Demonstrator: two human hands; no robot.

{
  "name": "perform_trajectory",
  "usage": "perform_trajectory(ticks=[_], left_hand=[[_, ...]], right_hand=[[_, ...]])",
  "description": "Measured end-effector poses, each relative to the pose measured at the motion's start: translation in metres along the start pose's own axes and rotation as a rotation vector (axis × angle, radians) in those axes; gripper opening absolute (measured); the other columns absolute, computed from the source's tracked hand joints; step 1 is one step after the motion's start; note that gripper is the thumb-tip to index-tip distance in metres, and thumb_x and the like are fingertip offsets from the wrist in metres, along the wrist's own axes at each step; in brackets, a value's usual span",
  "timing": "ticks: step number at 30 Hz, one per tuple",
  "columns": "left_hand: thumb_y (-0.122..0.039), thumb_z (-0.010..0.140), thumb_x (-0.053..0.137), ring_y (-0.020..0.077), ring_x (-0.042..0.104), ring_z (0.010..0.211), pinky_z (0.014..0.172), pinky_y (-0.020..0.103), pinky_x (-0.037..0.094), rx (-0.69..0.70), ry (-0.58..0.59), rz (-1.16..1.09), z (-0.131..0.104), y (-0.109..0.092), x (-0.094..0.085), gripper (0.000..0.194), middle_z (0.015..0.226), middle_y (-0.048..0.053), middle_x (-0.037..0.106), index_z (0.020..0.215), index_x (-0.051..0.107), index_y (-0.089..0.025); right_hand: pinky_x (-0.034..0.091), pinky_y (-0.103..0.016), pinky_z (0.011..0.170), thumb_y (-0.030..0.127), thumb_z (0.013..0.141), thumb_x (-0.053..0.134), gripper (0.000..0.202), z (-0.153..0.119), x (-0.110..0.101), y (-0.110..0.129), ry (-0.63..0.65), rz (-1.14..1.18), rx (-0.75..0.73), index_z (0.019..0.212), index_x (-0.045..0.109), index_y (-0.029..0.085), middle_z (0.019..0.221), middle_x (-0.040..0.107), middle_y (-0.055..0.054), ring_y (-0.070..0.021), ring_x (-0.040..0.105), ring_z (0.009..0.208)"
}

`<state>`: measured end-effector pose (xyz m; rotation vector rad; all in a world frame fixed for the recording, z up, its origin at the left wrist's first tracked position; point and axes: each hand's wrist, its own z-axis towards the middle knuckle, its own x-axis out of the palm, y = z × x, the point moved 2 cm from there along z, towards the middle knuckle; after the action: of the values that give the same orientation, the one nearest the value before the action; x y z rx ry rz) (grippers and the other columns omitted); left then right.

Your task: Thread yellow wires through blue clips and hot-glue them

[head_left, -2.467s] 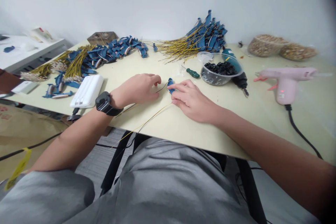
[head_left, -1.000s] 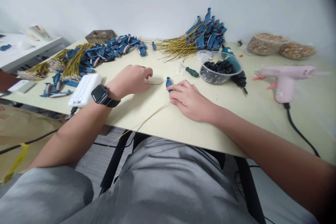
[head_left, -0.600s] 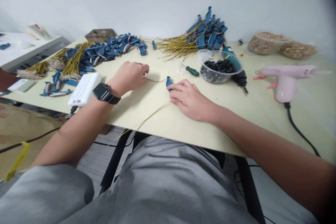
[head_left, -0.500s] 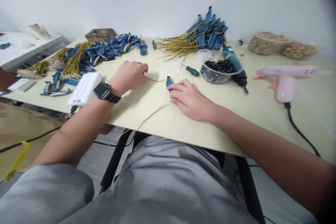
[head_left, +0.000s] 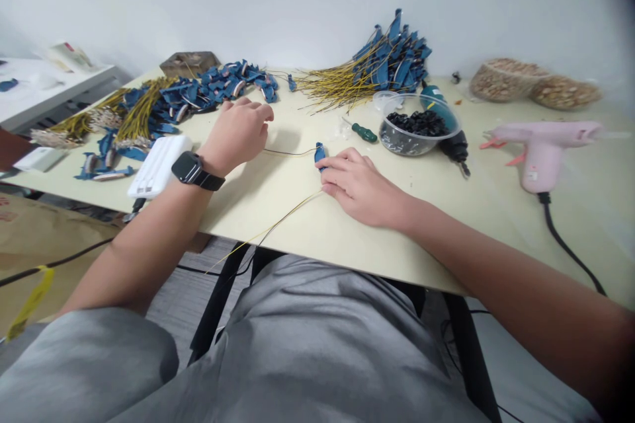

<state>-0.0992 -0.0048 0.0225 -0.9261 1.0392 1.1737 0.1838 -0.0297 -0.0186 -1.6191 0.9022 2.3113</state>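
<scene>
A small blue part [head_left: 319, 153] lies on the table at the fingertips of my right hand [head_left: 364, 188]. That hand's fingers are bent together and press on the part's near end, hiding some of it. A thin dark-and-yellow wire [head_left: 292, 153] runs left from the part toward my left hand [head_left: 239, 135]. My left hand hovers over the table, palm down, its fingers loosely bent and apart; its thumb and the wire's far end are hidden. Yellow and black wires [head_left: 285, 217] trail from under my right hand over the table's front edge.
Blue parts with yellow wires [head_left: 391, 59] are heaped at the back; more blue parts [head_left: 198, 89] lie back left. Right of centre are a green-handled screwdriver [head_left: 364, 133], a tub of black pieces [head_left: 417, 139], a power drill [head_left: 457, 149] and a pink glue gun [head_left: 543, 152]. A white power bank [head_left: 159, 165] lies left.
My left hand has moved left and upward, and its fingers look looser. More of the wire shows between it and the blue part. My right hand stays in place.
</scene>
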Motion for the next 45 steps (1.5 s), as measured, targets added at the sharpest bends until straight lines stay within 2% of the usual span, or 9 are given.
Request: perform_trajectory(ticks=[10, 12, 15, 19, 26, 32, 38, 40, 45], left_hand=[[-0.031, 0.108, 0.053, 0.0314, 0.076, 0.115, 0.109, 0.05, 0.061, 0.098, -0.059, -0.212, 0.0, -0.016, -0.014, 0.034, 0.122, 0.014, 0.084, 0.124, 0.081, -0.019], [-0.041, 0.11, 0.055, 0.0274, 0.078, 0.105, 0.097, 0.042, 0.062, 0.12, 0.019, -0.306, -0.003, -0.026, -0.022, 0.036, 0.115, 0.013, 0.085, 0.121, 0.082, -0.019], [-0.057, 0.11, 0.055, 0.024, 0.079, 0.097, 0.086, 0.035, 0.06, 0.234, 0.296, -0.426, -0.009, -0.046, -0.029, 0.046, 0.105, 0.008, 0.086, 0.115, 0.084, -0.022], [-0.051, 0.105, 0.058, 0.0235, 0.08, 0.092, 0.086, 0.035, 0.06, 0.381, 0.594, -0.491, -0.012, -0.067, -0.031, 0.037, 0.098, 0.003, 0.086, 0.105, 0.085, -0.026], [-0.034, 0.094, 0.057, 0.0252, 0.079, 0.086, 0.085, 0.038, 0.061, 0.371, 0.668, -0.347, 0.009, -0.061, -0.034, 0.029, 0.086, 0.003, 0.082, 0.096, 0.085, -0.028], [-0.035, 0.093, 0.057, 0.0248, 0.079, 0.084, 0.083, 0.037, 0.062, 0.419, 0.711, -0.301, 0.02, -0.055, -0.025, 0.031, 0.086, 0.003, 0.084, 0.096, 0.087, -0.029], [-0.039, 0.093, 0.062, 0.0227, 0.079, 0.081, 0.081, 0.033, 0.059, 0.423, 0.773, -0.454, 0.018, -0.05, -0.016, 0.023, 0.083, 0.001, 0.083, 0.09, 0.082, -0.027], [-0.05, 0.096, 0.064, 0.0227, 0.077, 0.081, 0.079, 0.033, 0.056, 0.413, 0.705, -0.422, 0.021, -0.046, -0.015, 0.03, 0.084, 0.002, 0.082, 0.091, 0.082, -0.026], [-0.076, 0.093, 0.071, 0.0266, 0.074, 0.094, 0.085, 0.037, 0.054, 0.273, 0.189, -0.382, 0.031, -0.037, -0.01, 0.061, 0.105, 0.012, 0.083, 0.11, 0.082, -0.018]], right_hand=[[0.045, -0.063, 0.116, 0.022, 0.117, 0.052, 0.027, -0.001, -0.003, 0.003, -0.07, 0.011, -0.029, 0.102, 0.074, 0.021, 0.163, 0.067, -0.017, -0.0402, 0.054, 0.146], [0.045, -0.061, 0.116, 0.024, 0.117, 0.051, 0.028, -0.001, -0.004, 0.003, -0.122, 0.039, -0.043, 0.101, 0.074, 0.022, 0.154, 0.069, -0.018, -0.0384, 0.056, 0.141], [0.047, -0.057, 0.113, 0.026, 0.115, 0.052, 0.025, 0.001, -0.006, 0.001, -0.209, 0.095, -0.059, 0.099, 0.071, 0.022, 0.129, 0.073, -0.017, -0.0348, 0.06, 0.124], [0.049, -0.047, 0.098, 0.031, 0.113, 0.055, 0.026, 0.004, -0.008, -0.004, -0.315, 0.184, -0.024, 0.092, 0.066, 0.023, 0.099, 0.072, -0.01, -0.0285, 0.062, 0.102], [0.04, -0.037, 0.074, 0.043, 0.105, 0.068, 0.027, 0.002, -0.009, -0.014, -0.326, 0.462, 0.176, 0.089, 0.07, 0.022, 0.083, 0.067, -0.003, -0.0188, 0.052, 0.076], [0.041, -0.035, 0.074, 0.044, 0.102, 0.072, 0.027, 0.002, -0.006, -0.019, -0.33, 0.508, 0.199, 0.09, 0.077, 0.021, 0.084, 0.071, -0.003, -0.0177, 0.053, 0.075], [0.04, -0.034, 0.071, 0.039, 0.101, 0.073, 0.023, 0.002, -0.003, -0.023, -0.31, 0.509, 0.243, 0.09, 0.077, 0.02, 0.081, 0.071, -0.002, -0.0166, 0.05, 0.071], [0.04, -0.034, 0.07, 0.039, 0.101, 0.073, 0.022, 0.001, -0.003, -0.023, -0.314, 0.515, 0.254, 0.089, 0.076, 0.02, 0.081, 0.071, -0.002, -0.0166, 0.051, 0.071], [0.043, -0.036, 0.075, 0.037, 0.104, 0.072, 0.02, 0.0, -0.001, -0.024, -0.261, 0.503, 0.261, 0.094, 0.077, 0.021, 0.085, 0.073, -0.004, -0.0199, 0.058, 0.077]])
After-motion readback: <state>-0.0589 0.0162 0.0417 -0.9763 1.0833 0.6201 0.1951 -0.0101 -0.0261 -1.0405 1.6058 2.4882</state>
